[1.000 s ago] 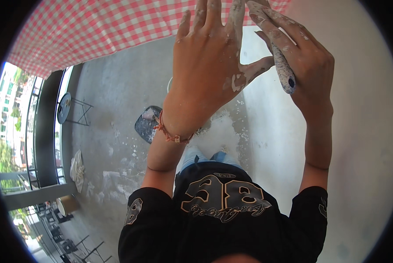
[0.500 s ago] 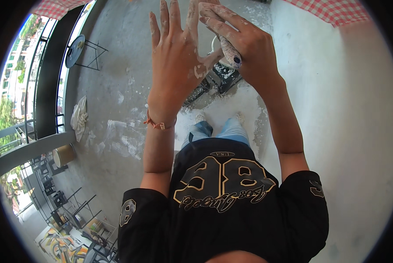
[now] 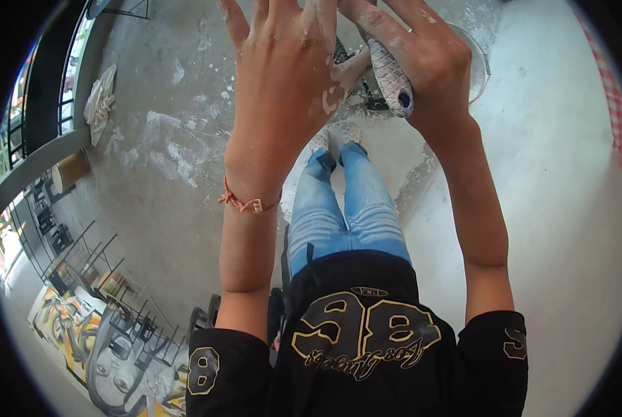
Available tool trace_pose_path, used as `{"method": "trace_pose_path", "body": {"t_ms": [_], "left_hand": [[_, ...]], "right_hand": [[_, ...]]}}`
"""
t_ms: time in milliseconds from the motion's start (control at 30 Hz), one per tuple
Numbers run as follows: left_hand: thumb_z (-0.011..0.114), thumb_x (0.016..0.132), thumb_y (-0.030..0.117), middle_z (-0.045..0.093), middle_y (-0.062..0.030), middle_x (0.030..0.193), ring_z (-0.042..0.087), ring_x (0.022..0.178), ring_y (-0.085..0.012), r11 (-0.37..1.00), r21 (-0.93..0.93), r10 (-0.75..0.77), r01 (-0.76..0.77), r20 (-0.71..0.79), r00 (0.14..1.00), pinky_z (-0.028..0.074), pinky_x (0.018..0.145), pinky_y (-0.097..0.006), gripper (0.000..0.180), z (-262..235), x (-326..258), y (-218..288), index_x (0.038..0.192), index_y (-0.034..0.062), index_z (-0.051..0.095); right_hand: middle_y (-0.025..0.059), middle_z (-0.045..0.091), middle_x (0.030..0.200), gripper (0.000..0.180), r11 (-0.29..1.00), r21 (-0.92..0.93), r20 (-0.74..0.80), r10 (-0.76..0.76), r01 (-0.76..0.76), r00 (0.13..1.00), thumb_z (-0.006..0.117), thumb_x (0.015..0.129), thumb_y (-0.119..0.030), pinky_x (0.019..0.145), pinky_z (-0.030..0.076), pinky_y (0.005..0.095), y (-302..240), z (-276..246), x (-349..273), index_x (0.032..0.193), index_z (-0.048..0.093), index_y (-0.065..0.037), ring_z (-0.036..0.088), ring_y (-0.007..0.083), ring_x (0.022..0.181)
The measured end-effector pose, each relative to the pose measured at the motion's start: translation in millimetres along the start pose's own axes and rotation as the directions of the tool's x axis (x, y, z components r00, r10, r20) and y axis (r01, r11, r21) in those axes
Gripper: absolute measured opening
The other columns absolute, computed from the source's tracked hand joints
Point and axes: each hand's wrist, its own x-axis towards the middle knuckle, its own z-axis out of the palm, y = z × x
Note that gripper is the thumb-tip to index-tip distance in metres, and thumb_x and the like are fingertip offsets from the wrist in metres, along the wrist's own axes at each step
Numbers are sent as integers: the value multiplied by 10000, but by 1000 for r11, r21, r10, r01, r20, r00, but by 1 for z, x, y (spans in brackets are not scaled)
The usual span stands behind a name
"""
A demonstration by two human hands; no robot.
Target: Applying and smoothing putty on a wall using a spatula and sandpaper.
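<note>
Both of my arms reach up to the top edge of the view. My left hand (image 3: 283, 76) is open, fingers stretched and spread, its skin smeared with white paste and a red cord bracelet at the wrist. Its thumb points toward the tool in the other hand. My right hand (image 3: 429, 62) is closed round a hand tool with a pale, crosshatched handle (image 3: 393, 80) that has a hole in its end. The tool's working end is hidden behind the hands and cut off by the top edge.
A pale bucket (image 3: 483, 66) shows behind my right hand, by the white wall (image 3: 547, 187). White smears mark the grey floor (image 3: 172, 149). A crumpled cloth (image 3: 101, 104) lies by the railing on the left. Stacked dark furniture (image 3: 127, 288) and a painted mural (image 3: 116, 368) are lower left.
The view has shifted, showing more of my legs. Both hands sit higher in the picture, the right one farther right. The right hand still holds the tool.
</note>
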Motion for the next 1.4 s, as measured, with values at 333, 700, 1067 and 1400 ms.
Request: {"method": "trace_pose_path", "body": {"t_ms": [333, 700, 1067, 1400], "left_hand": [[602, 987, 136, 355, -299, 1665, 262, 1588, -501, 847, 63, -498, 528, 440, 747, 190, 1291, -662, 755, 103, -112, -39, 1664, -1, 295], [455, 1086, 138, 268, -251, 1725, 233, 1612, -438, 848, 80, -514, 523, 361, 778, 226, 1316, -547, 629, 233, -308, -124, 1667, -22, 274], [412, 1089, 261, 268, -234, 1744, 225, 1631, -384, 757, 372, -653, 537, 435, 620, 173, 1324, -542, 625, 290, -383, -105, 1654, 2, 344], [538, 1009, 120, 307, -146, 1748, 277, 1623, -307, 721, 451, -687, 527, 361, 631, 204, 1318, -519, 592, 284, -383, -86, 1593, 49, 471]], "right_hand": [[336, 698, 1252, 244, 985, 93, 32, 145, -147, 989, 706, 930, -32, 994, 606, 503, 68, 104, -173, 1143, 761, 72, 713, 470, 1192], [352, 587, 1448, 354, 995, 42, 281, 70, -85, 957, 589, 962, -12, 1193, 447, 520, 104, 197, -388, 1280, 711, 85, 509, 496, 1448], [344, 356, 1659, 575, 901, -161, 720, 387, -403, 576, 494, 1002, -137, 1305, 282, 518, 94, 173, -428, 1531, 493, 89, 325, 480, 1573], [308, 277, 1712, 722, 835, -348, 672, 539, -426, 508, 466, 977, -85, 1305, 261, 466, 77, 162, -430, 1630, 248, 132, 308, 423, 1593]]}}
